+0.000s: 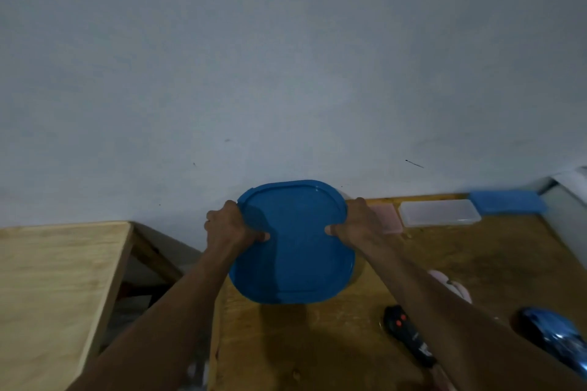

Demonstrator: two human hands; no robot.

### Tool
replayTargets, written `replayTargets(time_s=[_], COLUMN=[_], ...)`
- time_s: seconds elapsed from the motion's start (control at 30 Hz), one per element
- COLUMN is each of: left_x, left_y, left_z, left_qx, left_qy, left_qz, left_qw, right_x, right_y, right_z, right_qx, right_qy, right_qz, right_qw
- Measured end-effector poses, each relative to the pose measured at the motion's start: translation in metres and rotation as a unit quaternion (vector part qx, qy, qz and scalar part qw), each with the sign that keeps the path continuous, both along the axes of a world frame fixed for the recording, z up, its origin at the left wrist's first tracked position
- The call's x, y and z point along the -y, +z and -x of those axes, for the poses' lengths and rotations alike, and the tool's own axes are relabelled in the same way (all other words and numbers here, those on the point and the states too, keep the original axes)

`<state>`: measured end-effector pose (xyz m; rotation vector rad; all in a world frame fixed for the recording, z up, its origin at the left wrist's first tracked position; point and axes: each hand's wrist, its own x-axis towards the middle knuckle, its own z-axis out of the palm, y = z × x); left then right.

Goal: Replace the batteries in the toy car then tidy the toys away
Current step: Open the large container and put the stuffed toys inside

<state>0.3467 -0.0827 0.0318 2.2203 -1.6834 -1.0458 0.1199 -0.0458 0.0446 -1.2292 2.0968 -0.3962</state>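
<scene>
Both hands hold a blue lid point(295, 251) by its sides above the far edge of a wooden table point(317, 349). The left hand point(230, 227) wraps its fingers over the left rim with the thumb pressed flat on top, and the right hand point(357, 225) grips the right rim in the same way. The car point(554, 338), blue and glossy, lies on the table at the lower right, well apart from the lid and just beyond the right forearm. A black remote point(408, 338) with red buttons lies between the car and the lid's shadow, partly under that forearm. A pink thing point(457, 290) shows beside the forearm, too blurred to name. Along the wall point(286, 73) at the table's far right sit three flat cases in a row: a pink case point(387, 220) partly behind the right hand, a clear case point(440, 213) just beside it, and a blue case point(508, 201) at the end. To the left stands a second wooden surface point(54, 279), with a dark gap between it and the table. The lid hides whatever is under it, so I cannot tell whether a box hangs below. The car's front is cut off by the frame edge, and the whole view is soft with blur.
</scene>
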Motion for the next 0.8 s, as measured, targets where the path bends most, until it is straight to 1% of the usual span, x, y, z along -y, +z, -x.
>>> replayTargets(time_s=[0.13, 0.23, 0.3, 0.37, 0.4, 0.5, 0.57, 0.63, 0.8], left_x=[0.004, 0.004, 0.002, 0.003, 0.005, 0.009, 0.010, 0.009, 0.001], left_y=[0.003, 0.007, 0.012, 0.019, 0.020, 0.020, 0.018, 0.020, 0.027], left_z=[0.003, 0.018, 0.028, 0.030, 0.028, 0.015, 0.010, 0.010, 0.014], left_qx=[-0.014, -0.002, 0.032, 0.081, 0.089, 0.057, 0.046, 0.053, 0.042], left_qy=[0.021, -0.025, -0.047, -0.051, -0.049, -0.046, -0.049, -0.044, -0.057], left_qz=[0.004, 0.059, 0.075, 0.058, 0.043, -0.002, -0.006, 0.012, 0.102], left_qw=[1.000, 0.998, 0.996, 0.994, 0.994, 0.997, 0.998, 0.998, 0.992], right_x=[-0.001, 0.001, 0.003, 0.003, 0.002, 0.000, -0.003, -0.005, -0.014], right_y=[0.002, 0.006, 0.009, 0.011, 0.012, 0.014, 0.013, 0.013, 0.009], right_z=[0.000, -0.004, -0.008, -0.010, -0.011, -0.012, -0.013, -0.013, -0.005], right_qx=[0.009, 0.020, 0.020, 0.007, 0.002, -0.003, -0.013, -0.017, 0.009], right_qy=[-0.007, 0.004, 0.010, 0.014, 0.014, 0.013, 0.014, 0.011, -0.013], right_qz=[0.009, 0.024, 0.020, 0.020, 0.022, 0.033, 0.045, 0.054, 0.027], right_qw=[1.000, 1.000, 1.000, 1.000, 1.000, 0.999, 0.999, 0.998, 1.000])
